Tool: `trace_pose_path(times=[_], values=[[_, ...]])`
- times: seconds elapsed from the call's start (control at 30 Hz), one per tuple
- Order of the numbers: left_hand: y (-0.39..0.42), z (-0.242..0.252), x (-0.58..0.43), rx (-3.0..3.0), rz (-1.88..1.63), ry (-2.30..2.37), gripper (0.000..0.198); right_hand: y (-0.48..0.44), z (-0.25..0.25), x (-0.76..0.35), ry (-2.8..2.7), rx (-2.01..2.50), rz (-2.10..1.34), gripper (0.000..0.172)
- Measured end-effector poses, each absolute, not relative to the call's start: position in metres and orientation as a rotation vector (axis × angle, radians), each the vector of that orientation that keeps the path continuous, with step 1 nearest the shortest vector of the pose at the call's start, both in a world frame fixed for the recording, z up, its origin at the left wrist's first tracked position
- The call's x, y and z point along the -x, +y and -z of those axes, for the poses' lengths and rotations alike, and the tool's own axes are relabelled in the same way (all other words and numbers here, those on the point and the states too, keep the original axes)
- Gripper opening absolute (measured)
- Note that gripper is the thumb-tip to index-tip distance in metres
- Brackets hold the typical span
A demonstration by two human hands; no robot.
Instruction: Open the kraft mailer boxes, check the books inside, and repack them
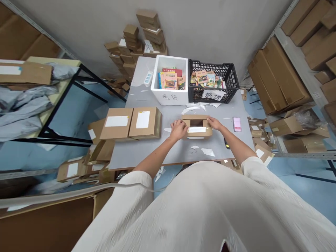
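In front of me on the grey table [170, 148] sits a small cardboard box [208, 132], open at the top, with a white label on its near side. Its inside looks dark, and I cannot make out any contents. My left hand [179, 129] grips the box at its left end, fingers bent over the edge. At the opposite end my right hand [214, 123] holds the far right corner, the thumb and fingers closed on the cardboard. Scraps of torn white paper [208, 152] lie near the box.
Two labelled cartons [115, 131] stand to the left. Behind are a white foam bin [169, 98] and a black crate [232, 78], both holding books. A phone [237, 124] lies at right. Box stacks [128, 52] rise against the wall; a rack [309, 78] flanks the right side.
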State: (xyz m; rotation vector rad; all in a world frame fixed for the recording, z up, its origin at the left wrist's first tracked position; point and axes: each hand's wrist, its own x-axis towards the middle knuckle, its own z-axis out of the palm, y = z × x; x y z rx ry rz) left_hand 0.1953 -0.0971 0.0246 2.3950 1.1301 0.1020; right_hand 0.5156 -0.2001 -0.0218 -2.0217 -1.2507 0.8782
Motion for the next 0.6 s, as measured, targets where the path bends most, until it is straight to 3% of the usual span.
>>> trace_pose_path(times=[0.13,0.23,0.33,0.43,0.6], values=[[-0.098,-0.024,-0.177,-2.383,-0.003,0.935,0.032,-0.200,0.025,-0.515,-1.343,2.008,-0.869,0.046],[-0.104,-0.015,-0.162,-2.407,0.094,0.776,0.029,-0.201,0.025,-0.508,-1.401,2.047,-0.817,0.057],[-0.113,-0.006,-0.157,-2.485,0.107,0.747,0.062,-0.203,0.020,-0.497,-1.481,2.203,-0.766,0.072],[-0.120,0.001,-0.167,-2.573,0.132,0.727,0.080,-0.207,0.011,-0.485,-1.579,2.366,-0.732,0.080],[-0.121,0.006,-0.189,-2.664,0.210,0.697,0.068,-0.211,0.000,-0.465,-1.626,2.508,-0.689,0.082]])
